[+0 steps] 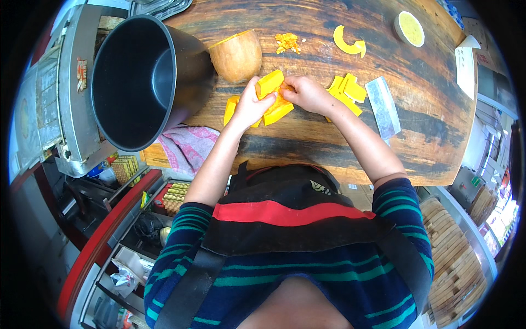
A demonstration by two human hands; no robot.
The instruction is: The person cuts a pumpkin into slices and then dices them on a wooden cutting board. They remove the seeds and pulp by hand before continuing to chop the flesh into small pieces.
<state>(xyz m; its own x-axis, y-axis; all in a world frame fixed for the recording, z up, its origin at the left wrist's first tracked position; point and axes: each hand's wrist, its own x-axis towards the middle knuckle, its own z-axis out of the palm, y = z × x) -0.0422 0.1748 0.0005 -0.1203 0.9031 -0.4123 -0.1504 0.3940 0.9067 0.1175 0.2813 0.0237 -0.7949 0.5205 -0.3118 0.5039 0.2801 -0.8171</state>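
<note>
A chunk of peeled yellow pumpkin (270, 83) is gripped in my left hand (254, 106), its stringy orange side turned to the right. The fingers of my right hand (305, 93) are pinched at that orange pulp. Whether they have pulp between them is hidden. Below my hands lie further pumpkin pieces (279, 113), partly covered by my left hand. To the right of my right wrist rests a pile of cut pumpkin slabs (346, 91). A cleaver (383, 107) lies flat beside that pile, its blade towards the far side.
An unpeeled pumpkin half (238, 56) stands beside a large black pot (133, 82). Scooped seeds and pulp (287, 42), a curved pumpkin strip (348, 42) and a bowl (410, 28) are farther back on the wooden table (304, 144). A pink towel (191, 146) hangs at the front edge.
</note>
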